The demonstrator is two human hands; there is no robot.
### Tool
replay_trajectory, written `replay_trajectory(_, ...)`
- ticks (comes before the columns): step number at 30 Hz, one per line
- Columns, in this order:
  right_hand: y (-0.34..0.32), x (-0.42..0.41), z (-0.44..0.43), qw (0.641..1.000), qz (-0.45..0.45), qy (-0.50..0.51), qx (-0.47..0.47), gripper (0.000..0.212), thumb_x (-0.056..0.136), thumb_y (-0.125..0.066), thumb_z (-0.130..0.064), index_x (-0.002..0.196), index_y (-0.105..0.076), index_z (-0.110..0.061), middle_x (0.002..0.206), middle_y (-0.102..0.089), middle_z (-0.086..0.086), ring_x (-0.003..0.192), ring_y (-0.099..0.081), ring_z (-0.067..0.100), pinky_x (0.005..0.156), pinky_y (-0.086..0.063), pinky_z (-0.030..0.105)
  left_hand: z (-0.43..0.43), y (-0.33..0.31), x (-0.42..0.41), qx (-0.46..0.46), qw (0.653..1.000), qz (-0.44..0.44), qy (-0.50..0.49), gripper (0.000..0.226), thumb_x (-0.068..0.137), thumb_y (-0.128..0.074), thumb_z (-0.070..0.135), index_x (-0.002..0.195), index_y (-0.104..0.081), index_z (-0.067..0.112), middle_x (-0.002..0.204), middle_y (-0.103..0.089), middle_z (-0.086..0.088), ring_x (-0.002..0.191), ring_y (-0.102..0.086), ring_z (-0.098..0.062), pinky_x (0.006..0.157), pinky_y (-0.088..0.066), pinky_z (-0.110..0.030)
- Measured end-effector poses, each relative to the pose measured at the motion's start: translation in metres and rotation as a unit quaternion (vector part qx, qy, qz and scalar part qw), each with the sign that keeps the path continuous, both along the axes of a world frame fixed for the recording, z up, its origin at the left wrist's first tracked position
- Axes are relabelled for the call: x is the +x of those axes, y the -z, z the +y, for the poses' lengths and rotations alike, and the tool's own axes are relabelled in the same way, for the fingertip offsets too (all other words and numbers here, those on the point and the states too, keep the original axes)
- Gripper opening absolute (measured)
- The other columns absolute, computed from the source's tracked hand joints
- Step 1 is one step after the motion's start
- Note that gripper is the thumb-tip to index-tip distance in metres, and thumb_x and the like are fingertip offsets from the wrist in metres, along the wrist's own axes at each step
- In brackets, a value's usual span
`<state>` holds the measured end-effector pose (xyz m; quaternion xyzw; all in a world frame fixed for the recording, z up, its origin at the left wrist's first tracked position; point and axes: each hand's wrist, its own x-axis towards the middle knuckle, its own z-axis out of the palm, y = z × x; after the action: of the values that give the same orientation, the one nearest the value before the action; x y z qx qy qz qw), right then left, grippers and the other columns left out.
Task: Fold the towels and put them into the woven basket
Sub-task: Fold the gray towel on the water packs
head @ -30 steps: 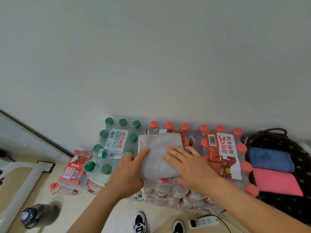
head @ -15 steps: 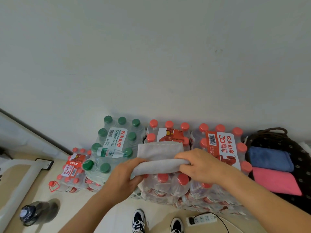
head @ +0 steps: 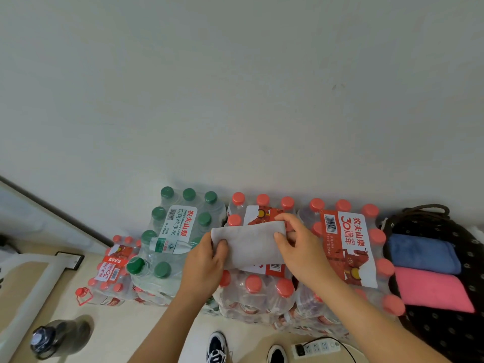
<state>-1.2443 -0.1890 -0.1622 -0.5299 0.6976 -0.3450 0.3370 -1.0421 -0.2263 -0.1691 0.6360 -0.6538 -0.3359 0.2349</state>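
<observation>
A small grey towel (head: 250,243), folded into a narrow band, lies on top of a pack of red-capped water bottles (head: 255,286). My left hand (head: 207,263) grips its left end. My right hand (head: 301,247) pinches its right end, fingers curled over the far corner. At the right edge stands a dark woven basket (head: 445,334) with a rope handle. Inside it lie a folded blue towel (head: 424,254) and, nearer to me, a folded pink towel (head: 432,290).
Shrink-wrapped bottle packs line the wall: green-capped (head: 180,231) at left, another red-capped pack (head: 348,247) beside the basket, a low small pack (head: 112,271) on the floor. A dark water bottle (head: 55,339), a power strip (head: 315,348) and my shoes (head: 217,348) are on the floor.
The grey towel lay flat under both palms. Both hands lifted its near edge and folded it over away from me, so it is now a narrower band held at both ends.
</observation>
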Motion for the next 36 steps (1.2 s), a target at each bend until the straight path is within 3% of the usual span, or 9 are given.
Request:
replay_trajectory(5,0.007,0.013,-0.004,0.996,0.083,0.012,-0.03,0.038,0.097,-0.045,-0.023,0.131,-0.041,-0.038,0.068,-0.057,-0.005,0.055,-0.056,0.011,0.056,-0.053,0.037,-0.006,-0.001,-0.015,-0.029,0.997,-0.06,-0.041,0.013,0.094,-0.048,0.027,0.092,-0.045,0.014,0.069,-0.055,0.0,0.068,-0.055,-0.028,0.06,-0.043,-0.038)
replay_trajectory(8,0.007,0.016,-0.006,0.99,0.132,0.014,-0.036,0.036,0.097,-0.044,-0.024,0.132,-0.042,-0.033,0.091,-0.054,-0.004,0.072,-0.058,0.015,0.065,-0.054,0.036,-0.005,-0.005,-0.019,-0.062,0.995,-0.052,-0.052,0.029,0.092,-0.051,0.025,0.12,-0.043,0.023,0.068,-0.056,0.002,0.064,-0.057,-0.024,0.057,-0.044,-0.035)
replay_trajectory(11,0.006,0.015,-0.009,0.986,0.163,0.022,-0.028,0.029,0.093,-0.051,-0.023,0.121,-0.049,-0.031,0.1,-0.043,-0.002,0.067,-0.056,0.016,0.059,-0.053,0.033,0.002,-0.003,-0.021,-0.086,0.993,-0.076,-0.039,0.039,0.092,-0.049,0.023,0.127,-0.039,0.038,0.062,-0.054,0.005,0.056,-0.054,-0.017,0.051,-0.041,-0.032)
replay_trajectory(14,0.006,0.017,-0.01,0.978,0.204,0.006,-0.039,0.019,0.09,-0.055,-0.02,0.108,-0.057,-0.026,0.099,-0.042,-0.003,0.065,-0.055,0.015,0.054,-0.053,0.032,0.005,0.003,-0.019,-0.136,0.984,-0.117,-0.021,0.045,0.091,-0.05,0.017,0.126,-0.043,0.043,0.095,-0.054,0.0,0.078,-0.057,-0.023,0.061,-0.05,-0.036)
replay_trajectory(17,0.009,0.016,-0.011,0.963,0.259,-0.01,-0.077,0.014,0.084,-0.065,-0.018,0.098,-0.064,-0.021,0.095,-0.049,-0.001,0.064,-0.056,0.018,0.05,-0.053,0.035,0.002,0.007,-0.017,-0.244,0.944,-0.22,0.003,0.041,0.08,-0.052,0.014,0.115,-0.059,0.035,0.116,-0.052,-0.008,0.102,-0.049,-0.031,0.076,-0.045,-0.042)
replay_trajectory(20,0.012,0.009,-0.01,0.934,0.336,-0.013,-0.124,0.011,0.086,-0.063,-0.026,0.094,-0.066,-0.019,0.1,-0.055,0.001,0.086,-0.055,0.021,0.062,-0.053,0.035,-0.001,0.004,-0.015,-0.303,0.903,-0.292,0.086,0.032,0.074,-0.062,0.015,0.105,-0.063,0.024,0.114,-0.057,-0.005,0.102,-0.049,-0.03,0.077,-0.041,-0.042)
replay_trajectory(25,0.009,0.008,-0.001,0.911,0.383,-0.118,-0.097,0.06,0.077,-0.05,-0.063,0.11,-0.064,-0.015,0.128,-0.059,0.002,0.121,-0.054,0.021,0.087,-0.053,0.04,0.001,-0.001,-0.001,-0.268,0.887,-0.324,0.189,0.048,0.081,-0.044,0.028,0.127,-0.057,0.016,0.122,-0.063,0.0,0.108,-0.058,-0.022,0.086,-0.048,-0.036)
replay_trajectory(31,0.011,-0.007,-0.006,0.932,0.309,-0.189,-0.027,0.057,0.084,-0.062,-0.028,0.137,-0.043,-0.02,0.144,-0.044,-0.003,0.134,-0.038,0.016,0.104,-0.041,0.037,-0.006,-0.002,0.006,-0.201,0.886,-0.339,0.245,0.066,0.077,-0.051,0.046,0.135,-0.05,0.014,0.131,-0.06,0.0,0.114,-0.061,-0.018,0.086,-0.051,-0.037)
replay_trajectory(36,-0.008,-0.001,-0.015,0.982,0.146,-0.114,0.028,0.028,0.083,-0.068,-0.028,0.109,-0.058,-0.026,0.107,-0.06,-0.011,0.099,-0.057,0.008,0.084,-0.052,0.033,-0.035,-0.011,0.012,-0.111,0.938,-0.212,0.25,0.054,0.079,-0.053,0.049,0.13,-0.049,0.032,0.102,-0.069,0.01,0.085,-0.066,-0.012,0.07,-0.051,-0.025)
